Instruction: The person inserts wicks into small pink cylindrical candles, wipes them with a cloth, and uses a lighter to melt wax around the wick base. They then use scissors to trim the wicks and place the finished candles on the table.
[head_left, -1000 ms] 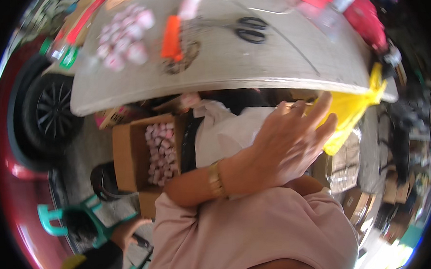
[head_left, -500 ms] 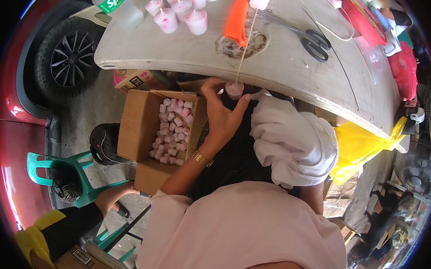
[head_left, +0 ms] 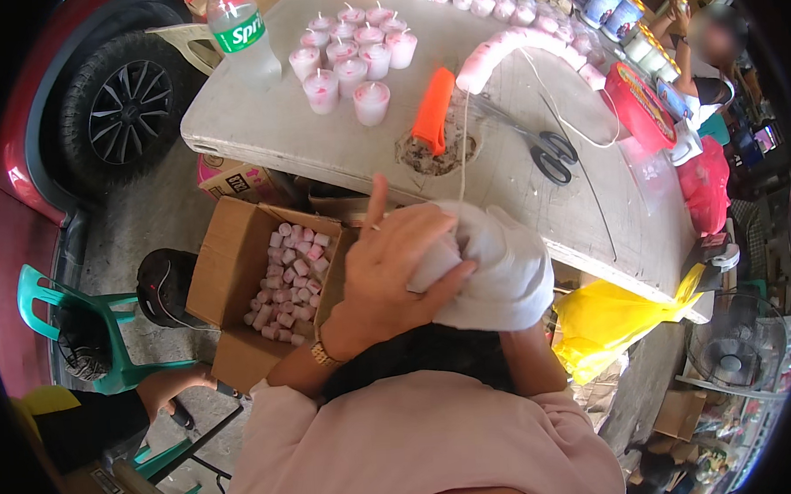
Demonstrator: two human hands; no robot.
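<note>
Gripping a white cloth bundle (head_left: 494, 269) with the left hand (head_left: 397, 278) – thumb pressing into its lower side, most fingers curling over the top, the index finger alone sticking straight up. Sitting just in front of the chest, below the near edge of the pale table (head_left: 320, 144) and beside the open cardboard box (head_left: 225, 281), the bundle is looking soft, rounded and creased, plain white with shaded folds. Running from its top, a thin white string (head_left: 462, 147) is leading up onto the table beside an orange tool (head_left: 432, 111) and black scissors (head_left: 546, 148). Reaching up under the cloth, the right forearm is hiding its hand completely – impossible to tell whether those fingers are spread or clenched. Lying loose in the box, small pink and white pieces (head_left: 286, 278); standing further back on the table, a cluster of pink-white candles (head_left: 348, 59). Resting low at the left near a green plastic chair (head_left: 59, 323), another person's hand (head_left: 168, 385).
</note>
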